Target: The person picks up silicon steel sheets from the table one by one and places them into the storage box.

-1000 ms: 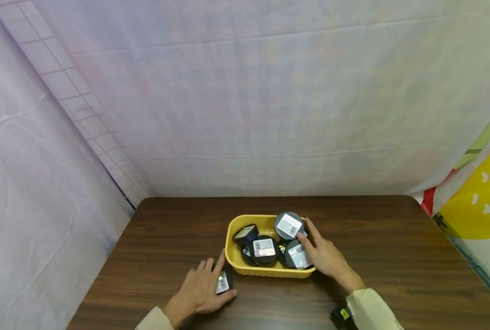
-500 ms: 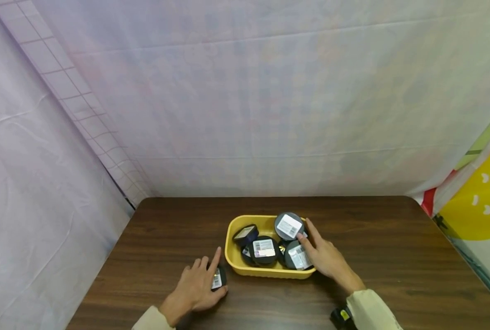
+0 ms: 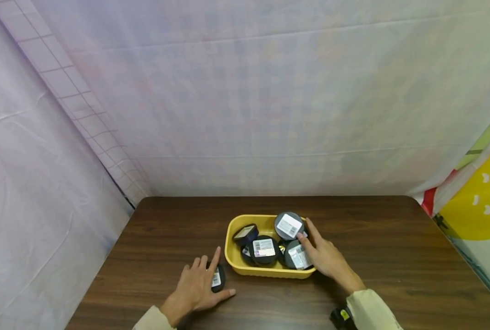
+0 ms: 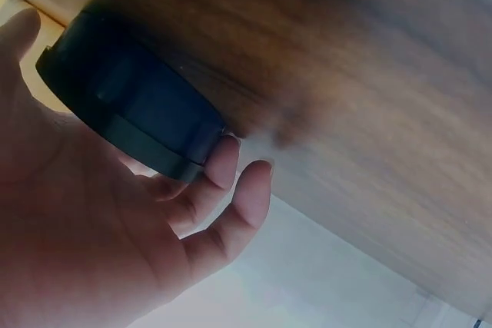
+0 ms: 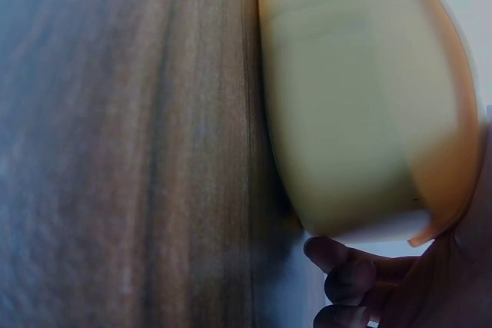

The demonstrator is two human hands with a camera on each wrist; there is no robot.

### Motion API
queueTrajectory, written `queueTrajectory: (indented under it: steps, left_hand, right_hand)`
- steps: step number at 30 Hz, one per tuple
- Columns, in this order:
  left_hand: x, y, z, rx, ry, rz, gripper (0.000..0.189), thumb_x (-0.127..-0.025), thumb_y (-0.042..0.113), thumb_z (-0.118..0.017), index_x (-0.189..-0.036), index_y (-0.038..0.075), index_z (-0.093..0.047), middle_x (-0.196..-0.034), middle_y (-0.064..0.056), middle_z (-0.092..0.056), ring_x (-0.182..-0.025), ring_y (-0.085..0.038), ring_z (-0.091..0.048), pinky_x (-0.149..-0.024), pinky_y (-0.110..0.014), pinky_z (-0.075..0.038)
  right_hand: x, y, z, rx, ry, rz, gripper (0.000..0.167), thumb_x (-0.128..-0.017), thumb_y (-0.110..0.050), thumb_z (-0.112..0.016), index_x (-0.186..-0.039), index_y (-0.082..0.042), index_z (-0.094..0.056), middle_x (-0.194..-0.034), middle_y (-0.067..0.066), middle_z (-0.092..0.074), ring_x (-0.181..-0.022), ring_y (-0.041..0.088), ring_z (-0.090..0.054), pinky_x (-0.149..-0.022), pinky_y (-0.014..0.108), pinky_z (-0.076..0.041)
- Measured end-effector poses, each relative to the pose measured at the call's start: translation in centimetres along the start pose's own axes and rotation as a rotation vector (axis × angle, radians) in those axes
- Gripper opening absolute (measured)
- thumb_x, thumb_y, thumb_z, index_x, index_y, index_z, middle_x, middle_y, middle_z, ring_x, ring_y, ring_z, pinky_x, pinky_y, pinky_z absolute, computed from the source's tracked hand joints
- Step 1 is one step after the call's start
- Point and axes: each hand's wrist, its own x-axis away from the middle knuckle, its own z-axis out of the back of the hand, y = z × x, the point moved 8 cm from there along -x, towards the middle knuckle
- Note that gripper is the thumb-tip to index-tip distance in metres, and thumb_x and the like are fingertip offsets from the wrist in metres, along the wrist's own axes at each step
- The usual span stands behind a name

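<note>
My left hand (image 3: 196,285) lies over a black roll of tape (image 3: 216,278) on the table, left of a yellow plastic basket (image 3: 270,272). Its fingers are spread and the thumb points away from the roll. In the left wrist view the roll (image 4: 142,101) stands tilted beside the fingertips (image 4: 223,163). My right hand (image 3: 329,259) grips the basket's right end, its thumb over the rim near the rolls and its fingers outside. The right wrist view shows curled fingers (image 5: 350,278) by the basket's end (image 5: 338,113). Several black tape rolls (image 3: 264,248) with white labels lie inside.
The dark wooden table (image 3: 179,220) reaches back to a pale cloth curtain (image 3: 270,114). By the right sleeve (image 3: 370,309) sits a small black item (image 3: 343,317) with a yellow-green patch. A patterned cloth (image 3: 476,206) hangs on the right.
My left hand and the roll under it have moved left, away from the basket. The left thumb has then spread away from the roll. My right hand and the basket stay put.
</note>
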Motion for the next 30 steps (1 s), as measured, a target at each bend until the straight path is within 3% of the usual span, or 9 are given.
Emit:
queueTrajectory:
  steps: [11,22,30]
  left_hand:
    - [-0.03,0.0,-0.19,-0.046,0.025,0.018,0.112,-0.074,0.092,-0.042,-0.159,0.021,-0.023,-0.12,-0.018,-0.054,-0.103,-0.033,-0.057,-0.077,-0.052,-0.05]
    - [-0.12,-0.07,-0.15,-0.068,0.017,0.049,0.103,-0.077,0.089,-0.042,-0.159,0.029,-0.024,-0.114,-0.017,-0.053,-0.087,-0.029,-0.06,-0.067,-0.046,-0.05]
    - [-0.11,-0.02,-0.12,-0.058,-0.002,0.057,0.098,-0.08,0.087,-0.042,-0.159,0.031,-0.022,-0.115,-0.018,-0.053,-0.084,-0.028,-0.059,-0.065,-0.045,-0.05]
  right_hand:
    - [0.01,-0.12,0.07,-0.007,0.006,0.006,0.078,-0.1,-0.067,-0.025,-0.161,-0.021,-0.01,-0.142,0.035,-0.045,-0.121,0.054,-0.051,-0.095,0.065,-0.041]
    - [-0.05,-0.16,0.2,-0.013,0.007,0.01,0.078,-0.1,-0.066,-0.026,-0.161,-0.021,-0.009,-0.141,0.036,-0.046,-0.121,0.054,-0.052,-0.095,0.065,-0.042]
    - [-0.05,-0.01,0.09,-0.01,0.007,0.006,0.078,-0.1,-0.067,-0.025,-0.161,-0.021,-0.009,-0.141,0.035,-0.046,-0.121,0.055,-0.052,-0.095,0.065,-0.042]
